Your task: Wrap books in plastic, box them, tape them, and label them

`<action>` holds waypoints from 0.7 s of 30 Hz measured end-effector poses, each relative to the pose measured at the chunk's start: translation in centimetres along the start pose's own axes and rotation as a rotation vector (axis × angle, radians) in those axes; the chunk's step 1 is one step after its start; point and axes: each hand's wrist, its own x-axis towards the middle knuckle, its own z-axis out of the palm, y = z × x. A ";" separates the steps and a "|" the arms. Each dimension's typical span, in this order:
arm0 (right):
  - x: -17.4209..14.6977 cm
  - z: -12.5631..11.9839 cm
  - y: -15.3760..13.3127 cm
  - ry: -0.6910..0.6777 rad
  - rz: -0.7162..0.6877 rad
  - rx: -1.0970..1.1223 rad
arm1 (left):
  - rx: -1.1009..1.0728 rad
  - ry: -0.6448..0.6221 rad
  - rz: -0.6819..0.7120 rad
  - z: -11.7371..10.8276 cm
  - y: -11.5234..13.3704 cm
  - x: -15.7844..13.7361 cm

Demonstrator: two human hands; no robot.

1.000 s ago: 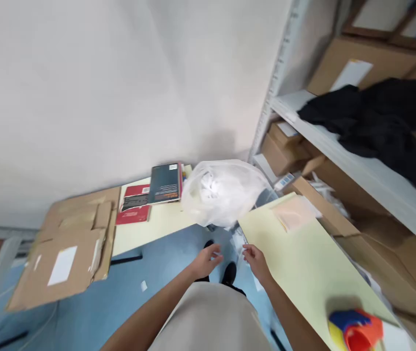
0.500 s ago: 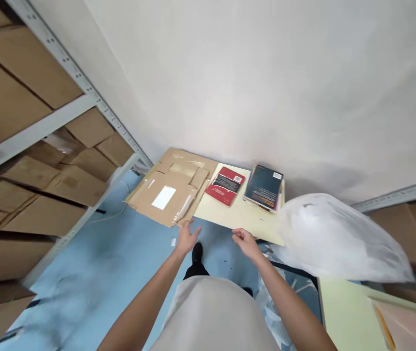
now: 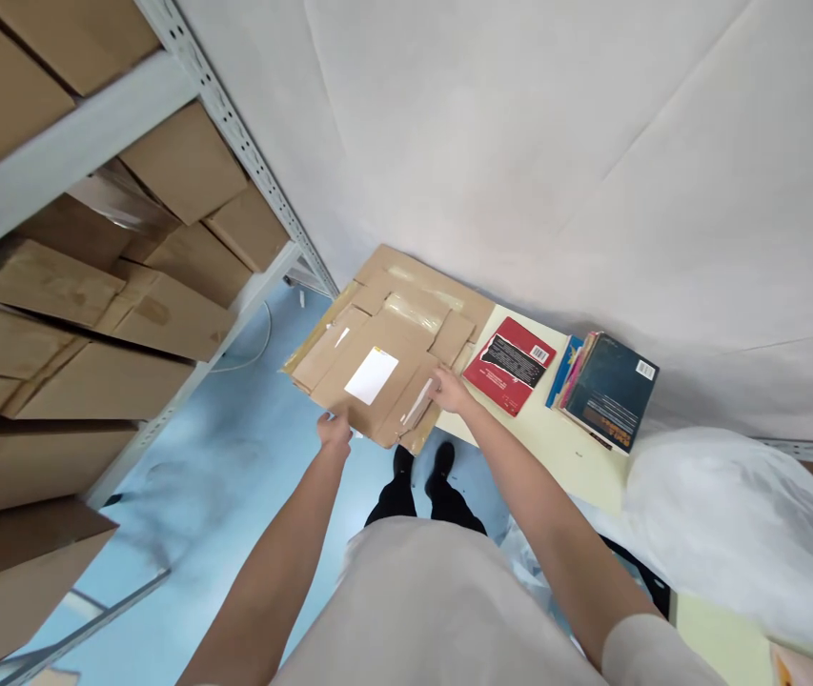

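A flattened cardboard box (image 3: 320,367) with clear tape and a white label (image 3: 372,375) lies at the left end of the pale yellow table (image 3: 556,443). My left hand (image 3: 335,429) is closed at its near edge, the fingers partly hidden by the board. My right hand (image 3: 449,390) grips the cardboard's right side, beside a strip of tape. To the right of the cardboard a red book (image 3: 510,367) lies flat, back cover up. Beyond it stands a stack of books with a dark blue one (image 3: 610,391) on top.
Metal shelving (image 3: 216,124) full of cardboard boxes (image 3: 167,310) rises on the left. A white plastic bag (image 3: 741,524) bulges over the table's right part. The white wall (image 3: 520,143) is behind the table; a cable (image 3: 263,348) lies on the blue floor (image 3: 234,476).
Both hands have come to the flattened cardboard box: the left at its near edge, the right across to its right side. The camera view has swung left and closer.
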 end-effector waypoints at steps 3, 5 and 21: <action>1.4 0.2 -1.6 -0.189 0.037 -0.270 | -0.152 0.045 -0.105 0.1 0.3 0.6; 1.7 0.1 -2.7 -0.292 0.028 -0.457 | -0.245 0.056 -0.128 -0.4 0.4 0.2; 7.5 -4.3 -5.2 -0.152 -0.013 -0.288 | -0.802 -0.035 0.066 -11.9 3.4 -4.3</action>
